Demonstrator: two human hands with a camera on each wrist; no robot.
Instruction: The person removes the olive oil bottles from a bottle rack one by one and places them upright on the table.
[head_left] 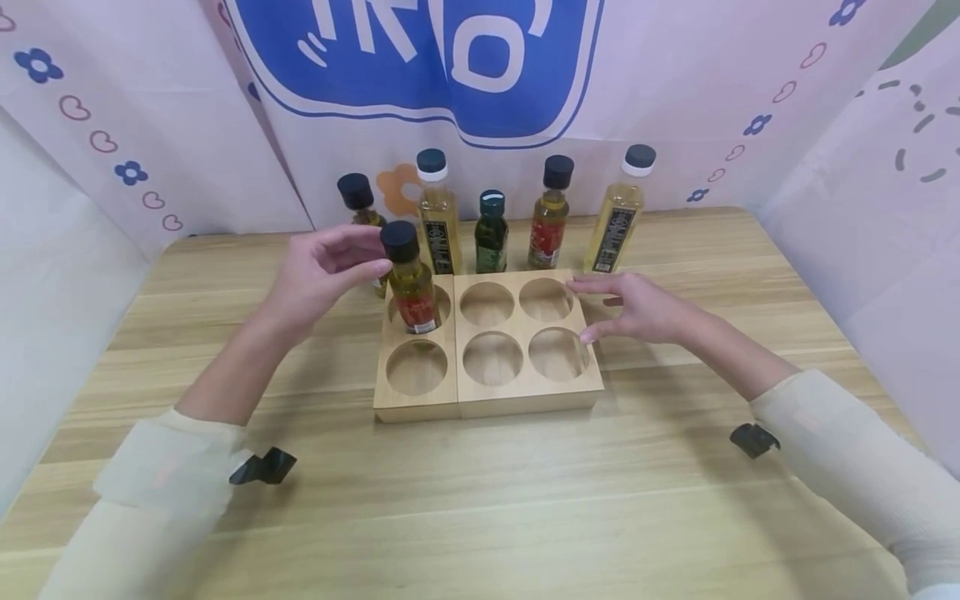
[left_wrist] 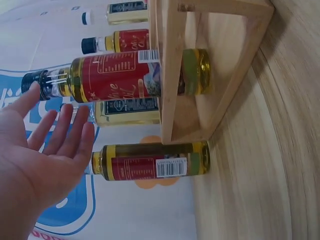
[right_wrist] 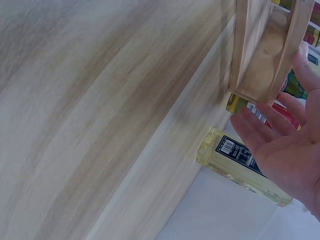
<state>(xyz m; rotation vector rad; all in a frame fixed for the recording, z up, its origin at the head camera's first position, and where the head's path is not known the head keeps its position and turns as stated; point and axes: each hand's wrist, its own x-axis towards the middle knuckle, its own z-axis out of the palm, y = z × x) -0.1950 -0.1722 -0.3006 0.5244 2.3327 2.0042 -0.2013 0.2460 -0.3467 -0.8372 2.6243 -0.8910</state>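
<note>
A light wooden rack (head_left: 525,392) with six round holes lies mid-table. One oil bottle (head_left: 410,283) with a red label and black cap stands upright in its back-left hole. My left hand (head_left: 352,258) hovers beside that bottle's cap with the fingers spread and relaxed, holding nothing. The left wrist view shows the same hand (left_wrist: 52,145) with straight fingers, one fingertip at the cap of the bottle (left_wrist: 115,75). My right hand (head_left: 626,307) rests with extended fingers against the rack's right edge, and it appears as an open palm (right_wrist: 282,147) by the rack (right_wrist: 260,55).
Behind the rack stands a row of bottles: a small black-capped one (head_left: 357,200), a tall yellow one (head_left: 438,217), a green one (head_left: 491,225), a red-labelled one (head_left: 550,217) and another tall yellow one (head_left: 618,212). Printed cloth walls close in the table's back and sides.
</note>
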